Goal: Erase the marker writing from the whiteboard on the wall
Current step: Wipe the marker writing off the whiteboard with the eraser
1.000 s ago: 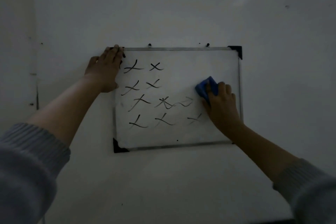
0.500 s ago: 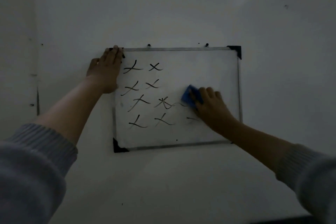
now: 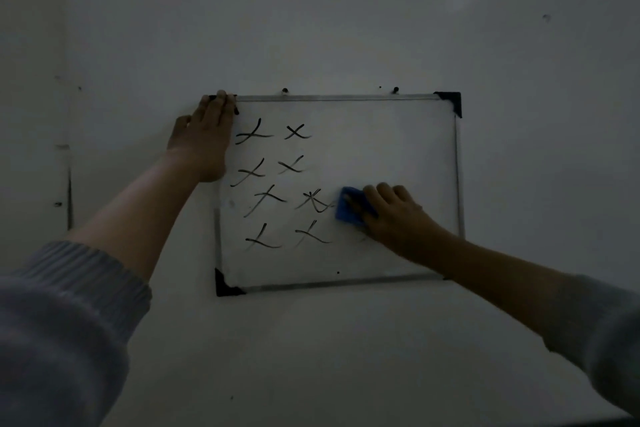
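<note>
Head view: left hand (image 3: 207, 139) pressed flat, fingers together, on the whiteboard's (image 3: 398, 149) top-left corner; right hand (image 3: 394, 215) pinches a blue eraser (image 3: 348, 210) against the marker writing (image 3: 273, 180) mid-board.

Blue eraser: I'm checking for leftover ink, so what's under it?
The blue eraser lies flat on the whiteboard under the right hand. Any ink beneath is covered.

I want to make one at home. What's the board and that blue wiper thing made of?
The whiteboard looks like a smooth, glossy white sheet in a thin silvery metal-looking frame with black corner caps, probably plastic. The blue eraser under the right hand looks soft, like sponge or felt; the dim light leaves that uncertain.
</note>
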